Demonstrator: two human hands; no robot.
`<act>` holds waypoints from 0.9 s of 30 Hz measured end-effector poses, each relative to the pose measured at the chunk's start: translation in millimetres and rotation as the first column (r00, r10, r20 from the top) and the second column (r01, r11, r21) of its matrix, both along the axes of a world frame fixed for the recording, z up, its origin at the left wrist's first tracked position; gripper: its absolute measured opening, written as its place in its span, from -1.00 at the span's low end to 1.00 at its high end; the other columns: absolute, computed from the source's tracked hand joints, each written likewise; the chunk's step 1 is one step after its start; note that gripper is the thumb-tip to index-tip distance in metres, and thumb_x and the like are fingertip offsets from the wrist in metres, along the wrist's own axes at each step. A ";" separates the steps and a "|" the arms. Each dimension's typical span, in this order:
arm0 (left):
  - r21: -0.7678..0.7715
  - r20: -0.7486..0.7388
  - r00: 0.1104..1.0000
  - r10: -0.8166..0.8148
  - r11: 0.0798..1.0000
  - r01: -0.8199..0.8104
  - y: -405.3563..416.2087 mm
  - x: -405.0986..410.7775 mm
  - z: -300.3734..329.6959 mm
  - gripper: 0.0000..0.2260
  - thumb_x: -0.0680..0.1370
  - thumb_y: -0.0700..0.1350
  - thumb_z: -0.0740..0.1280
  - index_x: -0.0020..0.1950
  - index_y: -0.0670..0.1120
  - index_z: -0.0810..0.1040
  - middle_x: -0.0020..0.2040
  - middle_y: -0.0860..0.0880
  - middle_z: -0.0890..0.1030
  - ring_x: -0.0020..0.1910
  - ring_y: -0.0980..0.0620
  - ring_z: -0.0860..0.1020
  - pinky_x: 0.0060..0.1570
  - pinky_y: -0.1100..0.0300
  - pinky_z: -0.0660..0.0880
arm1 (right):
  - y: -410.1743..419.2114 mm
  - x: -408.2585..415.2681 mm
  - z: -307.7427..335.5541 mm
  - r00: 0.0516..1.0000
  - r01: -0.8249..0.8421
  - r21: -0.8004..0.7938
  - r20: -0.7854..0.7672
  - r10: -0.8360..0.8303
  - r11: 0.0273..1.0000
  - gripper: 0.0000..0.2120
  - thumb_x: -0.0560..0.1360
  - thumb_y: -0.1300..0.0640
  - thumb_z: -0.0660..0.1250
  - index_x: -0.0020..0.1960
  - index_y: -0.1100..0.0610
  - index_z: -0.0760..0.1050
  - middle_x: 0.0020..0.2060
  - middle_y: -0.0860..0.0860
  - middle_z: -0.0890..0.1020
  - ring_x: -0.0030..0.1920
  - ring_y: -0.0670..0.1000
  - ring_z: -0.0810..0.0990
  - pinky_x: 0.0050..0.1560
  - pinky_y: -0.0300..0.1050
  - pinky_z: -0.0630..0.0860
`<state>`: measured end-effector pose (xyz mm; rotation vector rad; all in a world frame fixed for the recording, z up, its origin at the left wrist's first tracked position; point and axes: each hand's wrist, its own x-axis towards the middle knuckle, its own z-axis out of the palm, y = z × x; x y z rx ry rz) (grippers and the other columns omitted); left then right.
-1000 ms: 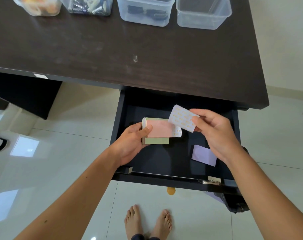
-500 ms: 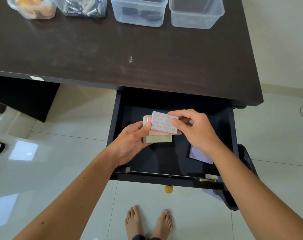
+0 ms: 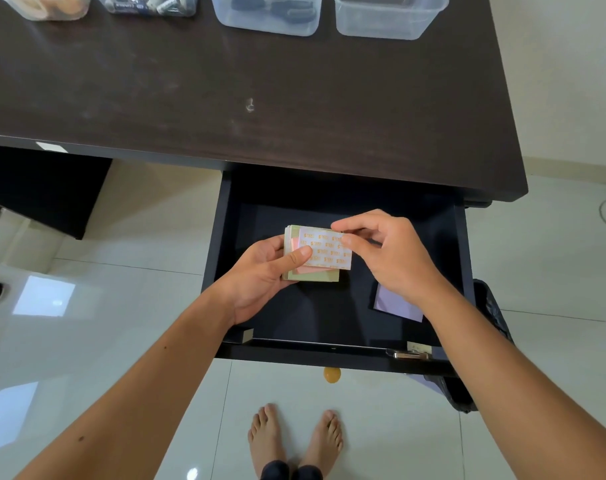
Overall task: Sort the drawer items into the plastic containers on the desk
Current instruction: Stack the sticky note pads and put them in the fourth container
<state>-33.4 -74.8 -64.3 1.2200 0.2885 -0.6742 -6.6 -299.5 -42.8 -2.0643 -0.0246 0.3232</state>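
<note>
So the card (image 3: 325, 249) is a small white-ish rectangle w/ rows of orange print all over it, can't read what it says. It's lying flat on top of a pad stack (image 3: 312, 271): pink sheet under it, green pad at the bottom, edges peeking out at 6 and 9 o'clock.

Left hand (image 3: 260, 275) cups the stack from the 9 o'clock side, fingers curled underneath, thumb pressed down on the card's left edge. Right hand (image 3: 388, 254) is at 3 o'clock of the card, thumb + index pinching its right edge, other fingers loosely curled behind. So the card sits between both thumbs, touching both.

All of this is held over the open drawer (image 3: 464, 265), roughly mid-drawer. A purple note (image 3: 398, 304) lies on the drawer floor at 4 o'clock from the stack, partly hidden by the right wrist.

Desk (image 3: 225, 98) at 12 o'clock, w/ the containers (image 3: 388, 22) in a row along its far edge, well apart from the hands.
</note>
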 end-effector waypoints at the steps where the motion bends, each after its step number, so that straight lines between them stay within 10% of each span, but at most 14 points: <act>1: -0.004 -0.003 1.000 0.003 1.000 -0.003 -0.3 0.5 -0.3 -0.51 0.54 -0.04 0.42 0.45 -0.17 0.52 0.31 -0.14 0.70 0.32 -0.09 0.66 0.47 -0.08 0.47 | -1.4 0.3 1.5 1.000 0.005 0.011 -0.008 -0.005 1.000 -0.82 0.62 0.19 0.44 0.16 0.00 0.74 0.12 -0.09 0.67 0.12 -0.07 0.70 0.12 -0.12 0.69; 11: -0.021 -0.029 0.999 0.022 1.000 -0.023 1.8 2.1 -1.3 -0.56 0.59 -0.08 0.39 0.45 -0.18 0.53 0.31 -0.14 0.70 0.32 -0.10 0.67 0.44 -0.06 0.50 | -23.8 -6.4 8.1 0.995 0.083 0.047 -0.067 -0.079 0.995 -0.85 0.63 0.13 0.42 0.17 -0.02 0.70 -0.03 -0.10 0.77 -0.04 -0.14 0.77 0.03 -0.20 0.69; 16: 0.016 -0.025 0.998 0.050 0.999 -0.050 6.4 2.2 -2.5 -0.64 0.67 -0.14 0.34 0.45 -0.20 0.52 0.31 -0.16 0.70 0.32 -0.12 0.66 0.45 -0.10 0.49 | -57.0 -18.1 -9.2 0.986 -0.055 -0.291 -0.169 0.005 0.955 -0.82 0.51 0.17 0.56 0.08 -0.02 0.70 -0.03 -0.11 0.72 -0.06 -0.14 0.70 0.07 -0.16 0.64; 21: 0.033 -0.030 0.997 0.071 0.997 -0.070 7.0 2.2 -3.3 -0.63 0.66 -0.12 0.36 0.45 -0.19 0.53 0.30 -0.14 0.71 0.32 -0.10 0.67 0.47 -0.10 0.48 | -55.9 -24.1 -21.8 0.937 -0.338 -0.640 -0.297 0.183 0.690 -0.54 0.46 0.11 0.60 0.32 0.05 0.57 0.13 -0.02 0.54 0.14 0.03 0.55 0.13 -0.07 0.53; 27: 0.034 -0.027 0.997 0.077 0.997 -0.076 7.2 1.9 -3.7 -0.64 0.67 -0.13 0.36 0.46 -0.19 0.53 0.30 -0.13 0.71 0.31 -0.10 0.67 0.47 -0.10 0.48 | -47.2 -26.9 -16.2 0.914 -0.389 -0.664 -0.366 0.176 0.639 -0.59 0.38 -0.03 0.67 0.16 0.00 0.63 0.04 -0.04 0.58 0.05 0.03 0.57 -0.01 -0.09 0.52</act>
